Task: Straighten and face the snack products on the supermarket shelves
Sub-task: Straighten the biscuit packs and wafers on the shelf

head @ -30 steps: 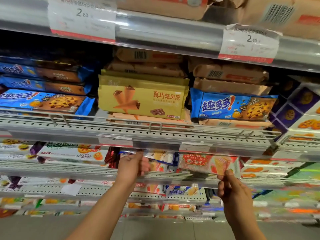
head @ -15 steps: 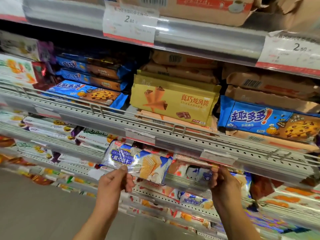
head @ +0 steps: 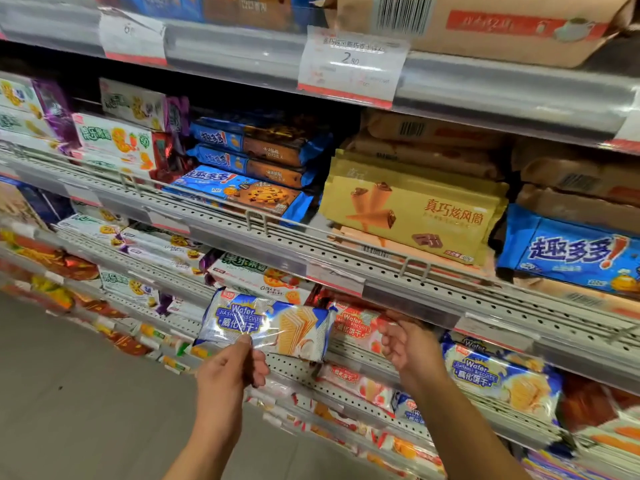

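Note:
My left hand point(head: 231, 370) pinches the lower edge of a blue and white wafer biscuit pack point(head: 273, 325), held face out in front of the lower shelf. My right hand point(head: 408, 341) hovers just right of it with loosely curled fingers, beside a red wafer pack point(head: 356, 325) lying on that shelf. It holds nothing that I can see. Another blue wafer pack point(head: 498, 379) lies further right on the same shelf.
The shelf above carries blue cookie packs point(head: 239, 190), a yellow cone-wafer pack point(head: 415, 213) and another blue cookie pack point(head: 575, 258). A perforated metal shelf rail point(head: 346, 261) runs diagonally across. Grey floor point(head: 69, 410) lies lower left. Price tags point(head: 349, 64) hang above.
The view has swung left and closer. My left hand took the blue wafer pack off the shelf and brought it forward. My right hand let go of the red pack and drew back.

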### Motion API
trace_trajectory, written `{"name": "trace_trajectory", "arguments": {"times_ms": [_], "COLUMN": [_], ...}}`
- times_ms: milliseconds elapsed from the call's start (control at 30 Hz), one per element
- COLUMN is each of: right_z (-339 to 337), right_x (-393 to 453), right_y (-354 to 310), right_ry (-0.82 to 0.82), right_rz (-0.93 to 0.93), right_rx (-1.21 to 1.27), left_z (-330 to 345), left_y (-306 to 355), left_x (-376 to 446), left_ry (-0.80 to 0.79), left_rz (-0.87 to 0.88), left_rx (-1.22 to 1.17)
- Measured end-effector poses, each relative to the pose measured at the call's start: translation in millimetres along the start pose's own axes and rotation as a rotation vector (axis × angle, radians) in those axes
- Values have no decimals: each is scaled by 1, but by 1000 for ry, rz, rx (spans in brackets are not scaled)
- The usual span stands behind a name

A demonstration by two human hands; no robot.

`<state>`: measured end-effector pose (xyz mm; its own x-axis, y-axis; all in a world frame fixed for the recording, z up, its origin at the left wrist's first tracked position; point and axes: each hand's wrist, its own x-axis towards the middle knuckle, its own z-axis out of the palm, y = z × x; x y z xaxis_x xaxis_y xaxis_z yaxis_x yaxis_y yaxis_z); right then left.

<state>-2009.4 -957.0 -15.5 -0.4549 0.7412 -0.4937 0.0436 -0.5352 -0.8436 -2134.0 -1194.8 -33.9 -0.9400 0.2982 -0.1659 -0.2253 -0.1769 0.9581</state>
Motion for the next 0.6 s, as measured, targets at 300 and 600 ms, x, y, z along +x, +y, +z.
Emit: {"name": "trace_trajectory", "arguments": {"times_ms": [300, 600], "right_z": [-45, -95], "right_x": [-70, -85], "right_y": [36, 30], "right_ry": [-233, 136], "right_rz": [-30, -183], "right_rx": [-235, 28], "left_z": [44, 110], "left_y": [-23, -43], "left_x": [-19, -54], "left_ry": [-208, -725], "left_rz": [-111, -175], "left_rx": [28, 234]}}
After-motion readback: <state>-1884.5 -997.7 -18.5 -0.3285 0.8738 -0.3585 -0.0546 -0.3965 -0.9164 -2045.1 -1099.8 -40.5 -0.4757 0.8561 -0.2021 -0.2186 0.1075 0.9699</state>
